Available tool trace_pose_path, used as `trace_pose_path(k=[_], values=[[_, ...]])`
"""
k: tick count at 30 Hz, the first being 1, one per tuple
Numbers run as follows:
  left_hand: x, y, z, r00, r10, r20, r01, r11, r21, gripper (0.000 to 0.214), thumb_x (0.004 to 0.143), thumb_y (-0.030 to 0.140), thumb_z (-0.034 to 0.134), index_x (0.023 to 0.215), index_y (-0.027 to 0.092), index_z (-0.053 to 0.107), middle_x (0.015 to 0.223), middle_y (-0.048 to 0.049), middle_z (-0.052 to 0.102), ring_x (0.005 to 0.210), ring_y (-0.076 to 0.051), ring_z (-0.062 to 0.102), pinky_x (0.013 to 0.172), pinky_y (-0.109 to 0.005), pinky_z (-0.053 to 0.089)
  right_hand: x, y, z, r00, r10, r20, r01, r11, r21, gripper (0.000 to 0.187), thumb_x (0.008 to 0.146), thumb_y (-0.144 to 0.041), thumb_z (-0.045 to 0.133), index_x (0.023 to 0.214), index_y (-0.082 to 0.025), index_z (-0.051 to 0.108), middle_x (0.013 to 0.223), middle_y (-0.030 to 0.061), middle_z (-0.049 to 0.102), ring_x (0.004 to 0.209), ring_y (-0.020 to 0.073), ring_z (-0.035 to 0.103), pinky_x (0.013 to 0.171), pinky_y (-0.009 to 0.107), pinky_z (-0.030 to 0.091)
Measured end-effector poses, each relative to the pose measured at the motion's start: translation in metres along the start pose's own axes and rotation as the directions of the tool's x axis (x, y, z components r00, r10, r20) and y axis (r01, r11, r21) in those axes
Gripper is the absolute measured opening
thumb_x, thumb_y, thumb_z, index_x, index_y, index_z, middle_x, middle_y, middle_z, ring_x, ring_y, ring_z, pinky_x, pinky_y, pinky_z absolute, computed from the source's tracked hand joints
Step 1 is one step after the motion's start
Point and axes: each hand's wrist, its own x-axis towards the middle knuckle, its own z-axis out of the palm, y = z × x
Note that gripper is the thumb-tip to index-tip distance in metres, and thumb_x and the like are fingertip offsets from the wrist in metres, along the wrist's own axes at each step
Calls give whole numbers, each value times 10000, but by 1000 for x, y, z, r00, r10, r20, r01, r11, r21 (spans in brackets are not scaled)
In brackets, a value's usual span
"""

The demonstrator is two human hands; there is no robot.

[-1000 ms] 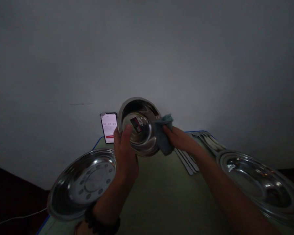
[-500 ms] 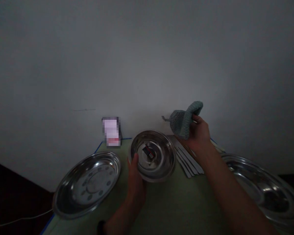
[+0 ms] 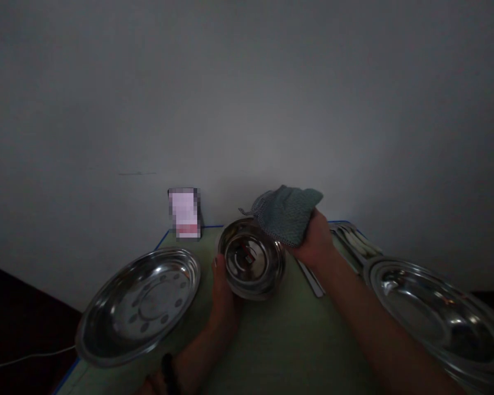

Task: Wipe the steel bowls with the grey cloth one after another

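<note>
Showing a metal bowl (image 3: 272, 274) and a grey-green cloth (image 3: 288, 214) in use above the bench (image 3: 284, 340). Half a second earlier the cloth is folded over and clear of the bowl on its right; now it is spread flatter and overlaps the bowl's far right rim in view. Compared with one second earlier, the bowl is lower. It lies before the middle of the bench's far edge, its opening toward the viewer; whether it touches the surface cannot be told.

The left hand (image 3: 224, 299) grips the bowl's left side, thumb at the rim, other fingers largely hidden. The right hand (image 3: 316, 244) holds the cloth, its fingers mostly covered, the forearm slanting in from the near right corner.

A dark label (image 3: 248, 255) with red sits inside the bowl, its writing illegible. The phone (image 3: 185, 214), upright by the far left corner, has a pixelated, unreadable screen. One large basin (image 3: 138, 351) lies along the left edge, another basin (image 3: 422, 312) along the right, with pale-handled utensils (image 3: 360, 241) near the far right corner.
</note>
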Motion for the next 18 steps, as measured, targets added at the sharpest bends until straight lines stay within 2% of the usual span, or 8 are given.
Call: trace_pose_path(k=[2,4,6,8,10,11,15,18], values=[[-2,1,1,999,-10,-39,10,1000,-10,389,916,450,454,1144,192,635,1214,-50,665,1205,-203,551,1084,-343,361,2,-8,2,997,8,-77,0,994,112,392,837,-554,347,855,-247,591,878,31,694,962,211,639,782,384,538],[-4,1,3,998,-5,-62,3,1000,-26,369,919,436,447,1084,191,669,1142,-49,702,1158,-210,588,1067,-358,387,2,-7,7,979,37,-201,-10,991,133,409,857,-564,334,904,-246,586,918,31,683,965,203,636,823,380,528],[-6,2,5,999,-14,-48,11,998,-65,368,909,444,452,1011,194,702,1061,-48,732,1119,-224,615,1048,-378,411,-4,7,16,945,49,-323,-59,998,-22,468,879,-581,275,994,-237,571,1004,58,658,1019,210,617,897,412,499],[-7,3,7,998,-56,-33,52,991,-121,373,904,445,446,961,201,721,1018,-43,744,1117,-232,617,1049,-386,410,-15,30,28,940,16,-342,-133,937,-321,517,893,-571,250,1111,-205,543,1132,114,605,1117,233,569,987,461,434],[-8,4,9,992,-112,-59,100,980,-172,365,901,431,445,933,204,729,999,-39,749,1130,-232,611,1059,-377,398,-29,54,38,992,-37,-121,-51,760,-648,491,899,-496,312,1194,-167,526,1267,167,517,1230,262,484,1052,487,365],[-9,5,10,988,-137,-77,120,975,-190,361,900,423,445,921,202,730,996,-40,750,1133,-232,610,1062,-371,395,-35,63,42,997,-36,-75,-25,728,-685,453,875,-444,404,1184,-146,549,1318,183,476,1283,282,427,1096,495,301],[-10,7,12,979,-186,-80,164,960,-227,377,903,402,428,871,177,729,960,-67,755,1125,-239,616,1059,-372,396,-50,80,46,994,-26,105,104,498,-861,445,878,-254,378,1249,-55,522,1360,213,430,1320,287,373,1136,488,256],[-7,8,12,984,-165,-63,149,967,-205,377,909,393,411,869,191,727,951,-62,754,1144,-227,604,1063,-372,393,-52,82,43,967,90,239,172,460,-871,516,904,-243,336,1370,-31,400,1468,209,327,1388,276,288,1161,463,226]])
